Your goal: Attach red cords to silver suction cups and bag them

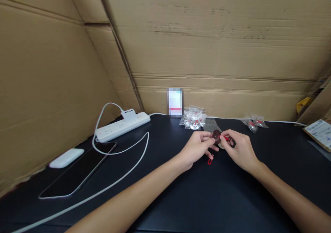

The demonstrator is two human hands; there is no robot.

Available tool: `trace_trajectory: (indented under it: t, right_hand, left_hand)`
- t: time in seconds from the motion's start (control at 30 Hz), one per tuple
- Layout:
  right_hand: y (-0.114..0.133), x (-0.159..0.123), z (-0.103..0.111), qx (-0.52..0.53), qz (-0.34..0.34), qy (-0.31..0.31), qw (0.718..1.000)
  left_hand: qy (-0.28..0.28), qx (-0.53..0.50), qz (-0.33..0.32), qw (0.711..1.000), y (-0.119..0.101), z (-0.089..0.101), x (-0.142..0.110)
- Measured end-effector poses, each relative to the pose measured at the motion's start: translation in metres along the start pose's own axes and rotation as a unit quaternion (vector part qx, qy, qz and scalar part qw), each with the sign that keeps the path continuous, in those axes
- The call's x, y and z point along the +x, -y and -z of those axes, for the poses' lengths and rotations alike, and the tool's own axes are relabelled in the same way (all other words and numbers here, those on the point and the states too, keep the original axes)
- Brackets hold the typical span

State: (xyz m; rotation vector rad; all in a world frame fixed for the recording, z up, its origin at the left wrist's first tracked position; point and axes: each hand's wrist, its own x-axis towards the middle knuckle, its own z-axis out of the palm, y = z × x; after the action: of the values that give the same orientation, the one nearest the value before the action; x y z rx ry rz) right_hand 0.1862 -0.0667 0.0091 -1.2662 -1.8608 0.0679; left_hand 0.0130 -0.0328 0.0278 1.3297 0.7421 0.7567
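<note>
My left hand [196, 148] pinches a small round dark disc [216, 135] by its left edge, between thumb and fingers. At the disc's right side, my right hand [240, 149] is closed on a red cord [225, 138]. Whether the cord runs through the disc is too small to tell. A pale, gold-toned round edge [221, 145] shows just under the disc, partly covered by my right fingers. Below my left fingertips there is a red cord loop [210, 161] against the black table. Behind the disc lies a flat clear plastic bag [211, 124].
Clear packets with red bits lie in a pile [194, 118] and a smaller group [254, 122] behind. A phone [175, 103] leans on the cardboard wall [219, 53]. Left are a power strip [122, 126], white cable [121, 180], dark tablet-like device [77, 172] and white case [66, 158].
</note>
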Motion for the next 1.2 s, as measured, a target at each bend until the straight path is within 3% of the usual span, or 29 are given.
trace_trajectory:
  t: [0.13, 0.43, 0.63, 0.93, 1.2]
  right_hand:
    - [-0.004, -0.002, -0.001, -0.009, 0.049, 0.007, 0.999]
    - [-0.008, -0.002, -0.004, -0.047, 0.086, 0.02, 0.995]
    - [-0.006, -0.003, 0.0, -0.087, 0.13, 0.008, 0.988]
    - [0.0, -0.005, -0.005, -0.115, 0.158, 0.045, 0.98]
    - [0.001, -0.007, -0.008, -0.012, 0.107, 0.001, 0.994]
  left_hand:
    - [0.013, 0.007, -0.015, 1.0, 0.001, -0.003, -0.001]
    - [0.037, 0.025, -0.038, 0.998, 0.004, -0.004, -0.002]
    - [0.063, 0.066, -0.093, 0.991, 0.016, -0.002, 0.001]
    - [-0.023, 0.132, -0.123, 0.983, 0.023, 0.005, 0.003]
    - [-0.031, 0.166, -0.119, 0.978, 0.017, 0.01, 0.003]
